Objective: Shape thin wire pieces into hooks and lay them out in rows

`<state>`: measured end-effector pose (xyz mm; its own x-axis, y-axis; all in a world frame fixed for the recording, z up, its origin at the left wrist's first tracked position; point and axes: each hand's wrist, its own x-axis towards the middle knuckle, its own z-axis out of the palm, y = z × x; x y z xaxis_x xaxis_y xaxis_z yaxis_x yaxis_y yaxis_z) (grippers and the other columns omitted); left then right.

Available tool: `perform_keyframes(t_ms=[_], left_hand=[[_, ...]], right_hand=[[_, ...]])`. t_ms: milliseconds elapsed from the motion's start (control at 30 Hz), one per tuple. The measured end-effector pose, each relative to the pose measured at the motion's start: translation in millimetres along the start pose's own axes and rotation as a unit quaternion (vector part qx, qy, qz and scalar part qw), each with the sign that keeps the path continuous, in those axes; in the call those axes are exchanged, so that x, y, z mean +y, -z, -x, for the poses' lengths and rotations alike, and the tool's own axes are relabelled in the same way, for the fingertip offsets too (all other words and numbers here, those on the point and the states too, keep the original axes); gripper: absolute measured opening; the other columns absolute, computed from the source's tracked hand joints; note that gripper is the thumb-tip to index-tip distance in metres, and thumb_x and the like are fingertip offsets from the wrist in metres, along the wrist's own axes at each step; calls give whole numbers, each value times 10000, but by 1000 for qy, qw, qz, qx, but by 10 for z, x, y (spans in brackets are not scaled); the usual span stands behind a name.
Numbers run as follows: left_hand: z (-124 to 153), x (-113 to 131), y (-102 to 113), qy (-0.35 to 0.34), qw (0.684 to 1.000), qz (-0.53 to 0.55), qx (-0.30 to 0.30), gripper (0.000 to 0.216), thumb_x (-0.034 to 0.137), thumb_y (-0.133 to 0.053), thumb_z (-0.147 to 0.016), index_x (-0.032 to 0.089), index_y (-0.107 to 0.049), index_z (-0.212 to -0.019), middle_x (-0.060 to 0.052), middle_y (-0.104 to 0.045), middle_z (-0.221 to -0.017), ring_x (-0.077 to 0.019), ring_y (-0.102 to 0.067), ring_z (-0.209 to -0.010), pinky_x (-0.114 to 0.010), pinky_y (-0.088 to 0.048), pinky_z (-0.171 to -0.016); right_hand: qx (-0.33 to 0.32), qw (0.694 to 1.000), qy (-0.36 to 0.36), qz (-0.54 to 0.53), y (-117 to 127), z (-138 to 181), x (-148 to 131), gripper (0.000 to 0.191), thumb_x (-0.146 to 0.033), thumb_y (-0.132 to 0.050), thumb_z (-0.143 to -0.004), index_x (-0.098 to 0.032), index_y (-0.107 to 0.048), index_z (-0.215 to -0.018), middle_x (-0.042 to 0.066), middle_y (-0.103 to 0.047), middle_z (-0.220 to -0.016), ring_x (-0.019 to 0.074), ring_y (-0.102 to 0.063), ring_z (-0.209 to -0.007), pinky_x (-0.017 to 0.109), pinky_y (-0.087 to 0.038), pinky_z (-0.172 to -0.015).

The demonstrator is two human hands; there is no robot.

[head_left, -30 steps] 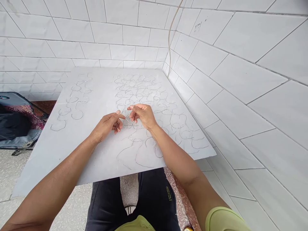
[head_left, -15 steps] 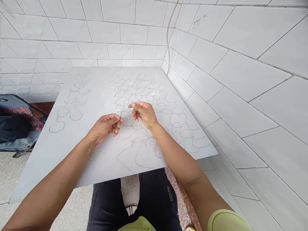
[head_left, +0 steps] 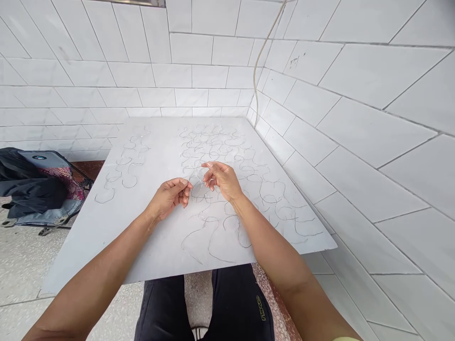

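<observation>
Take the pale board (head_left: 161, 144) as a clock face, with 12 o'clock at the tiled wall (head_left: 194, 97) and 6 o'clock at the wearer's dark trousers (head_left: 236, 303). The left hand (head_left: 173, 195) is located just to the 9 o'clock side of the board's middle; its thumb and index finger are pinched together on a thin wire (head_left: 199, 178), with the other fingers curled. This wire is located between the two hands, above the board. The right hand (head_left: 221, 180) is located on the 1 o'clock side of the left hand, the two being near each other but apart. Its thumb and index finger lie close together; whether they grip the wire cannot be told. A large group of loose curved wires (head_left: 213, 152) extends from 12 o'clock round to 4 o'clock, partly beneath the right hand. A smaller group of bent wires (head_left: 123, 163) lies at 10 o'clock. Two longer wires (head_left: 209, 241) lie near the edge at 6 o'clock. A folding chair (head_left: 71, 208) bearing dark cloth (head_left: 39, 194) stands beyond the board at 9 o'clock. A cable (head_left: 255, 78) hangs at the wall corner, at 1 o'clock.
</observation>
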<state>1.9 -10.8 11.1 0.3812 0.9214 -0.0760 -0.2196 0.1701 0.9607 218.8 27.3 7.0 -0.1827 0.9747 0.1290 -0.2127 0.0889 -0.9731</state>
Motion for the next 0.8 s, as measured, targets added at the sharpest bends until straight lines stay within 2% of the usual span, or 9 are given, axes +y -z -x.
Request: perform_keyframes(t_ms=[100,233,500,700,800], left_hand=[[2,-5,-8,-33,999,-6,38,285,430,-727,-924,148,-711,-886,-25,-595,-770,-121,-574,-594,-275,-482,-543],[6,2,-3,-46,997,2,59,286,426,-719,-930,141,-718,-901,-38,-618,-788,-132,-593,-627,-291,-496,-578],[10,-4,17,-30,996,-6,78,302,446,-739,-906,146,-737,-936,-41,-631,-803,-135,-593,-646,-297,-487,-600],[19,12,-2,-24,990,-50,129,347,484,-769,-862,160,-754,-984,-43,-647,-826,-127,-565,-624,-284,-430,-573],[12,14,-6,-46,979,-105,169,394,542,-769,-854,174,-763,-997,-85,-716,-964,-158,-612,-743,-303,-465,-673]], right_hand=[[-19,997,10,76,-66,28,19,550,-697,-672,-882,-159,-721,-989,82,-732,-833,156,-648,-651,231,-456,-444],[-85,988,8,132,-154,77,88,445,-606,-686,-906,-163,-735,-911,88,-750,-929,150,-661,-709,226,-496,-492],[-66,989,-31,128,-255,116,142,259,-398,-637,-948,-167,-732,-882,59,-735,-817,129,-644,-620,215,-490,-471],[-68,986,-29,151,-278,121,181,344,-464,-566,-995,-174,-696,-864,48,-722,-765,115,-618,-577,202,-477,-462],[-76,984,-19,162,-291,137,208,347,-474,-556,-1000,-187,-664,-838,26,-690,-730,109,-588,-564,200,-469,-465]])
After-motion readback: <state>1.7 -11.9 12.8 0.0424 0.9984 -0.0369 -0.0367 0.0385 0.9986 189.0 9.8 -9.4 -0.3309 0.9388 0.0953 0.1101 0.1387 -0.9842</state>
